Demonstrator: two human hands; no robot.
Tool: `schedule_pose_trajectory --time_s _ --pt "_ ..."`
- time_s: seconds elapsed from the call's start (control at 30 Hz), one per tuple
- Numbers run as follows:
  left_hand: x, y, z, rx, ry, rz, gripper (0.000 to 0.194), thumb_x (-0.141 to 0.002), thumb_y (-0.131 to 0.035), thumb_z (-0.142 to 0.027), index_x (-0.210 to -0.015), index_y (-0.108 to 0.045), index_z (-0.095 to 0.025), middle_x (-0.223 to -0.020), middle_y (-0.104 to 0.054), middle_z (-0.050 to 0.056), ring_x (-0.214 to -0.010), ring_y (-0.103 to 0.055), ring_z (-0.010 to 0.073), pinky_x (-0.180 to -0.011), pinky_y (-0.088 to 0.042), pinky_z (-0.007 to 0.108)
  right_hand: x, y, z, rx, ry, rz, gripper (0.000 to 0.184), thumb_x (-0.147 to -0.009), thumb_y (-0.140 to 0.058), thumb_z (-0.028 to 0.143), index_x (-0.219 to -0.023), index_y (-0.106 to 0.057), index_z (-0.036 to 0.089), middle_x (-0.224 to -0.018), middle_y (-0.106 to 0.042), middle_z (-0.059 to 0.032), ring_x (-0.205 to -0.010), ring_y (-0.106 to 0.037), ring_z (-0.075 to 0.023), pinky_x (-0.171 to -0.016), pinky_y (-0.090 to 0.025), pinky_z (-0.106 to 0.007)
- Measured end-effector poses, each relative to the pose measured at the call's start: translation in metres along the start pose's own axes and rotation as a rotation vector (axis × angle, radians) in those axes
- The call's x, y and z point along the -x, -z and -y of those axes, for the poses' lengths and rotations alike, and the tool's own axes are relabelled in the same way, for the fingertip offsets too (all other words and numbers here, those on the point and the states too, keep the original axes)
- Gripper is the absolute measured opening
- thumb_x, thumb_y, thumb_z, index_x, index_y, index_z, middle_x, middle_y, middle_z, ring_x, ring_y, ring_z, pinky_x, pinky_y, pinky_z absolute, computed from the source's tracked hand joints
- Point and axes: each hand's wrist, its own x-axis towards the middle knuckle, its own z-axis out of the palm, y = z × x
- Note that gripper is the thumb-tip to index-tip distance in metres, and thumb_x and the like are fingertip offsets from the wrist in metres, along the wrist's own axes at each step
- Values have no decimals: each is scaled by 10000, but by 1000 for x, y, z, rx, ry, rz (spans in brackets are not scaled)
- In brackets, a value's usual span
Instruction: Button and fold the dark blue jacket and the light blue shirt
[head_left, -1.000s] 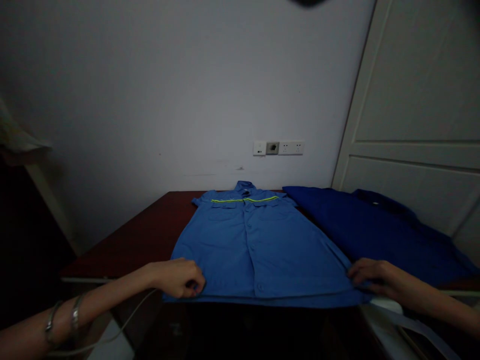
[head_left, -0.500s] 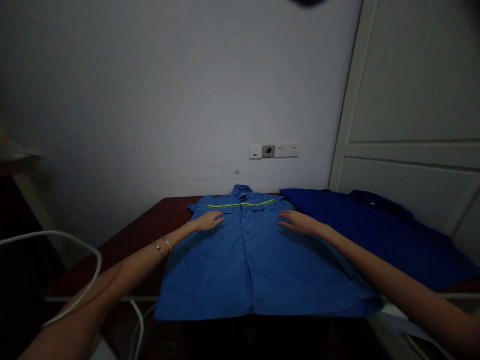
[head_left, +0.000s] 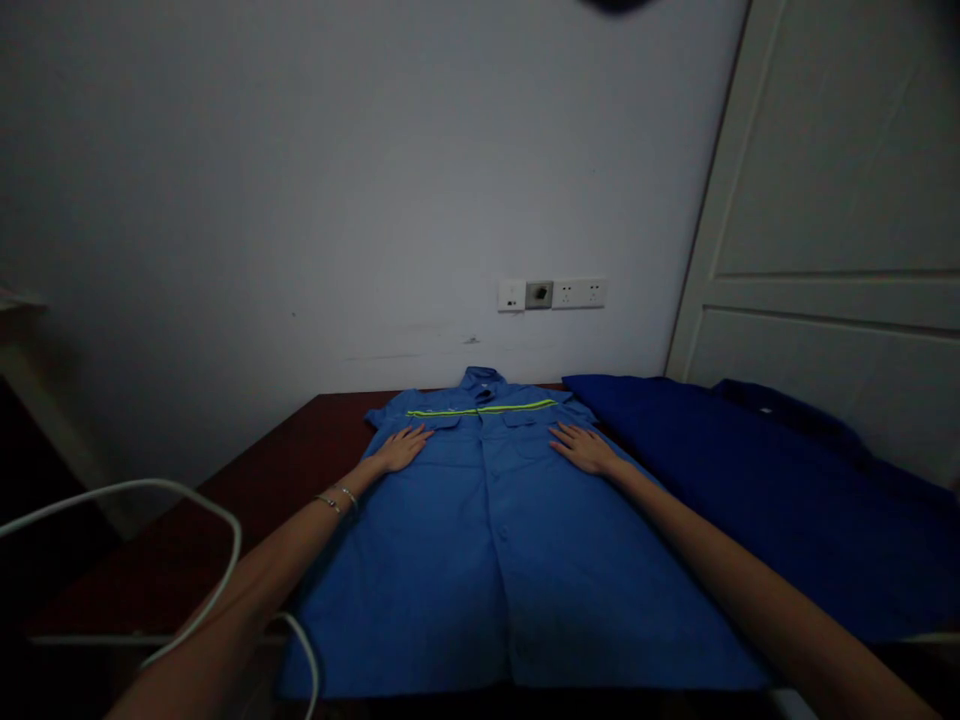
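A blue button-front work shirt (head_left: 450,540) lies spread face up, its collar toward the wall and a yellow-green stripe across the chest. On its left chest area, just below a pocket flap, my left hand (head_left: 401,449) rests flat with fingers stretched out. Across the button line, my right hand (head_left: 583,448) lies flat below the other pocket flap, fingers spread. Neither hand grips the cloth. The shirt's lower hem reaches the near edge of the table. Two thin bracelets circle my left wrist.
The dark red table (head_left: 292,440) shows at the left. A darker blue garment (head_left: 750,480) lies to the right of the shirt. A white cable (head_left: 232,545) loops over my left forearm. Wall sockets (head_left: 577,293) sit behind, and a pale door (head_left: 832,380) stands at right.
Both hands have come down flat onto the shirt, the left moving slightly left with its fingers spreading. The camera view has shifted nearer to the table.
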Motion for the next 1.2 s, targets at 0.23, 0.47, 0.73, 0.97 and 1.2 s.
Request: schedule_pose_trajectory --time_s 0.23,0.47,0.73,0.97,1.2 --pt "10 6 -18 -60 -59 -77 540 -919 -206 -447 -1390 -271 -191 -1472 -185 96 -1355 -112 250 -1071 -126 424 7 6 36 -28 46 -49 660 -873 -171 587 -1402 -250 201 -1459 -219 -133 -1330 -193 -286 -1034 -149 -540" --pt "68 8 -109 36 -506 14 534 -916 -207 -492 -1405 -211 -277 -1490 -119 37 -1362 -68 237 -1094 -84 427 -5 15 110 -103 391 -77 651 -877 -175 583 -1399 -265 205 -1471 -193 -100 -1338 -176 -260 -1063 -136 -478" --pt "105 2 -145 100 -641 175 614 -902 -246 -512 -1428 -93 -236 -1490 -5 103 -1353 2 297 -1074 -82 528 -61 9 128 -117 437 17 626 -883 -157 575 -1383 -301 226 -1458 -242 -73 -1342 -163 -251 -1057 -98 -515" --pt "77 21 -122 381 -571 96 416 -931 -264 -391 -1218 -517 -227 -1337 -456 54 -1247 -382 201 -1034 -295 365 -80 4 119 -216 447 61 579 -894 -170 546 -1391 -269 267 -1461 -238 -60 -1338 -180 -251 -1047 -95 -546" --pt "-30 76 30 359 268 -295 315 -814 -466 -261 -1047 -608 -102 -1097 -631 104 -1011 -580 206 -867 -436 259 -98 32 26 -218 336 -296 442 -892 -320 300 -1273 -459 125 -1288 -494 -126 -1186 -442 -212 -1012 -316 -357"
